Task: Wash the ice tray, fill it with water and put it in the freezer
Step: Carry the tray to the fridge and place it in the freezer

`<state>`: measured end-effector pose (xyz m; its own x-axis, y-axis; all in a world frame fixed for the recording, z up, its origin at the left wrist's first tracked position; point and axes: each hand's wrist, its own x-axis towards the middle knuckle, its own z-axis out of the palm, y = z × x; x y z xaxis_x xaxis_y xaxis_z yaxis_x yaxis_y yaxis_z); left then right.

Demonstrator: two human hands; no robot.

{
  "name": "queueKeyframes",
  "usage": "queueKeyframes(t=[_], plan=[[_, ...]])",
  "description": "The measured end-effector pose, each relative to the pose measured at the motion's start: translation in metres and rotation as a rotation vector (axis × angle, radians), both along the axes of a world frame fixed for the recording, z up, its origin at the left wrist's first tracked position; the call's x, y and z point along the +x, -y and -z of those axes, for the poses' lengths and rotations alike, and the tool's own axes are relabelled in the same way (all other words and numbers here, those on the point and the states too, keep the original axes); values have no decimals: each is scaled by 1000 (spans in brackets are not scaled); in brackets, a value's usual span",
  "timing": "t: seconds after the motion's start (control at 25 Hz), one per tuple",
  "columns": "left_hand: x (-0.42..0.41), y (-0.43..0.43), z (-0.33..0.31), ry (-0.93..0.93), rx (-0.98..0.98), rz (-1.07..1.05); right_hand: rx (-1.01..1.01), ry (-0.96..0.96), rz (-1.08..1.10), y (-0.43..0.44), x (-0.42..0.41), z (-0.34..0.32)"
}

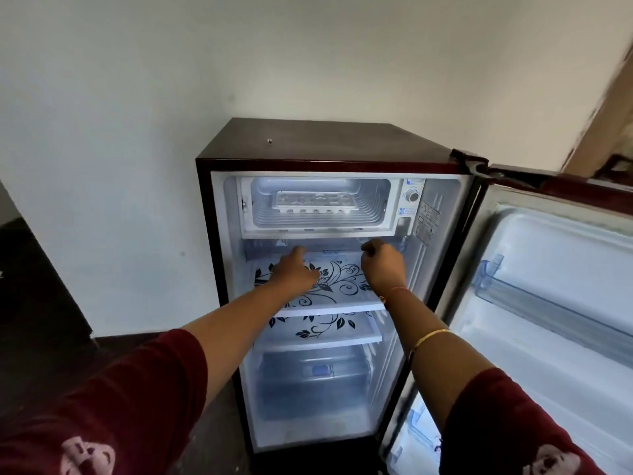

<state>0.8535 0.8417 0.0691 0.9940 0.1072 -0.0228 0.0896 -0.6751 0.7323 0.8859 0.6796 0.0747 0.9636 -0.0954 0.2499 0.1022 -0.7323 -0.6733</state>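
Observation:
The white ice tray (317, 201) lies flat inside the freezer compartment (320, 204) at the top of the small maroon fridge (301, 142); neither hand touches it. Both hands are just below that compartment, at a clear plastic panel (330, 247). My left hand (296, 269) reaches forward to the panel's left part, its fingers mostly hidden behind the back of the hand. My right hand (382, 264) has its fingers curled over the panel's right front edge. No freezer flap covers the compartment.
The fridge door (555, 286) stands wide open to the right, with a clear door shelf (534, 299). Two flower-patterned shelves (329, 303) sit under my hands, and a clear drawer (315, 378) is at the bottom. A white wall is behind, and a dark counter (30, 286) is at the left.

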Motion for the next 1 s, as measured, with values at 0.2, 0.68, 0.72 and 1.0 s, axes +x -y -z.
queueKeyframes(t=[0.2,0.68,0.72,1.0], plan=[[-32,28,0,-3,1,-13,42,34,0,26,-39,-1],[-123,157,-6,-74,-43,58,-489,77,241,183,-139,-15],[-132,167,-4,-78,-51,64,-515,18,269,197,-147,-14],[-171,198,-1,-58,-14,45,-486,-307,371,251,-167,-19]])
